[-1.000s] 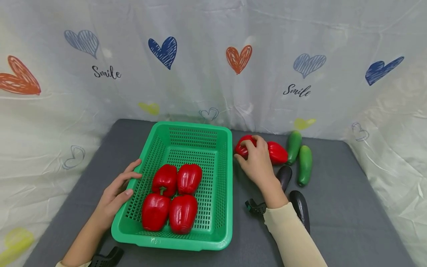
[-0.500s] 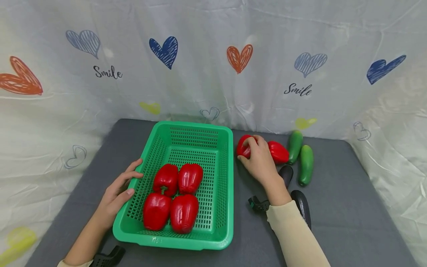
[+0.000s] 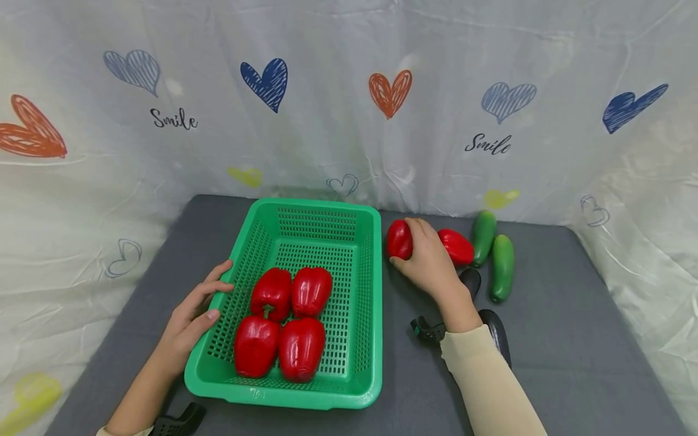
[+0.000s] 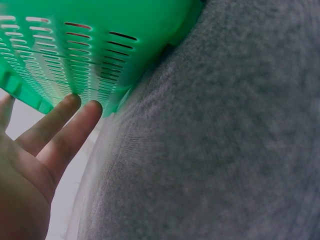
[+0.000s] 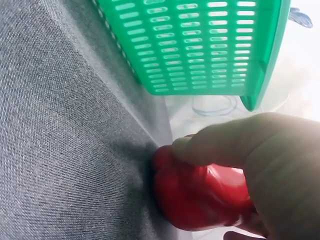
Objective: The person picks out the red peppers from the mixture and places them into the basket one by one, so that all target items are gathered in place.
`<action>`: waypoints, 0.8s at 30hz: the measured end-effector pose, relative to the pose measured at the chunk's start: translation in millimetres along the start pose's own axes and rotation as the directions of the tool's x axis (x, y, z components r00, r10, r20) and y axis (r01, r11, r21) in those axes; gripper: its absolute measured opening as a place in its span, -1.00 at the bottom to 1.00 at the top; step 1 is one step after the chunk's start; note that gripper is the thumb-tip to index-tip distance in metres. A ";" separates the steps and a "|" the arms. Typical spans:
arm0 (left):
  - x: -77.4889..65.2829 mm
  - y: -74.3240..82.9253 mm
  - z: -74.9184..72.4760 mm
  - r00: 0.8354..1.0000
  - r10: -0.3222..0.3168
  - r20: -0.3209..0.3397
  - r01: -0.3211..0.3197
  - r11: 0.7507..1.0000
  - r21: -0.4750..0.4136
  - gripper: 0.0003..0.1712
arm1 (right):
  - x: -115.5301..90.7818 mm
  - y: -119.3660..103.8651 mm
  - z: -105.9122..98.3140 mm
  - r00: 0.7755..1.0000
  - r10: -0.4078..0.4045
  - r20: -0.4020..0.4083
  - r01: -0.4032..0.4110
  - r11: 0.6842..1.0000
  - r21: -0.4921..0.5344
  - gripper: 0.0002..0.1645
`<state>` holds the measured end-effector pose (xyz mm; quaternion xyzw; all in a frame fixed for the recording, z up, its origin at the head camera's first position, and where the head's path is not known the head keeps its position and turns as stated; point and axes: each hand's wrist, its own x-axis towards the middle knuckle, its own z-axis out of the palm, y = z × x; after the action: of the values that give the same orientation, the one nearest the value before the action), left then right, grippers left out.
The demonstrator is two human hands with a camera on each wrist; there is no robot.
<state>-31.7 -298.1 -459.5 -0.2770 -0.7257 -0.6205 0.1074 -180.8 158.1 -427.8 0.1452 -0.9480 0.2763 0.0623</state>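
Note:
At the left side of the green perforated basket (image 3: 351,401), my left hand (image 3: 182,327) lays its thumb and fingertips on the rim. Straight fingers (image 4: 67,140) touch its outer wall in the left wrist view. Several red bell peppers (image 3: 302,349) lie grouped inside the basket. To the basket's right, my right hand (image 3: 431,260) grips another red bell pepper (image 3: 399,240), hiding part of it. The right wrist view shows the thumb pressed against this pepper (image 5: 195,197), low beside the grey cloth. One more red bell pepper (image 3: 457,247) lies just right of the hand.
Two green cucumber-like vegetables (image 3: 502,269) lie at the back right. Two dark eggplants, one (image 3: 495,333) partly behind the right sleeve, lie nearer. A white curtain (image 3: 327,139) with printed hearts stands behind the grey-covered table (image 3: 572,339).
My right hand has turned slightly around the bell pepper it grips, and more of the pepper's left side shows. My left hand stays at the basket rim.

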 end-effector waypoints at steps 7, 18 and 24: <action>1.6 0.3 2.3 1.000 0.004 0.000 -0.004 1.000 -0.010 -0.48 | 0.3 2.5 -2.1 0.999 -0.045 0.007 0.045 0.999 -0.026 0.10; 0.1 2.4 0.8 1.000 -0.006 0.000 0.006 1.000 0.002 -0.48 | 0.8 1.6 0.8 0.996 -0.086 0.008 0.086 0.994 -0.066 0.13; 0.3 2.1 1.3 1.000 -0.005 0.000 0.005 1.000 0.003 -0.49 | -0.8 1.6 0.7 0.997 -0.072 0.000 0.072 0.994 -0.083 0.19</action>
<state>-30.6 -296.6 -457.7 -0.2751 -0.7271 -0.6199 0.1065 -180.5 159.2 -429.3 0.1763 -0.9527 0.2344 0.0797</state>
